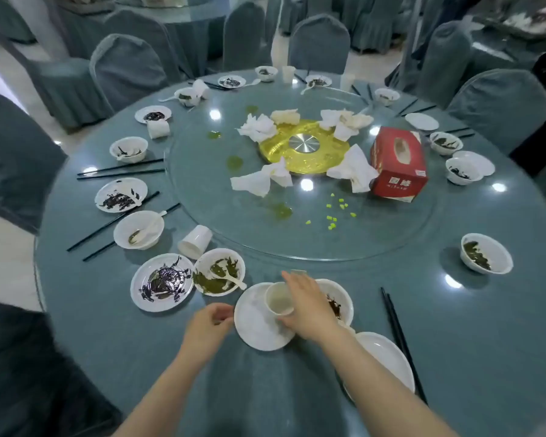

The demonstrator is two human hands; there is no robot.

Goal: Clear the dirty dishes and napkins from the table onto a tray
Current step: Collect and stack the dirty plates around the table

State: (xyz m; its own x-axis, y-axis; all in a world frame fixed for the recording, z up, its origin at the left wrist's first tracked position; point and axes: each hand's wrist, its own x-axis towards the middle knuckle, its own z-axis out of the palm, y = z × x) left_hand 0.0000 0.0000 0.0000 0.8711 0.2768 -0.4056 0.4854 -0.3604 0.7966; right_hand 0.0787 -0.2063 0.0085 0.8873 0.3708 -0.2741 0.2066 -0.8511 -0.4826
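Near edge of the round counter [297, 389]: a small white cup [278, 299] is gripped by the right hand [306, 305], fingers wrapped round its far side, held over a clean-looking white plate [256, 323]. The left hand [210, 323] is curled at the plate's left rim [236, 313]; whether the rim is actually pinched cannot be told. A bowl with dark scraps [339, 302] sits just behind the right hand, partly hidden by it.

No tray is seen in view. Crumpled napkins [259, 127] lie well apart, on the glass turntable [391, 234].

Step judged in hand: nesting the cup onto the plate to build a stack. It is best done with the cup kept upright, set down centred, and the plate steadied at the rim before lifting. The wet bowl with green residue and a spoon [219, 272] is better stacked last, level, so nothing is spilled.
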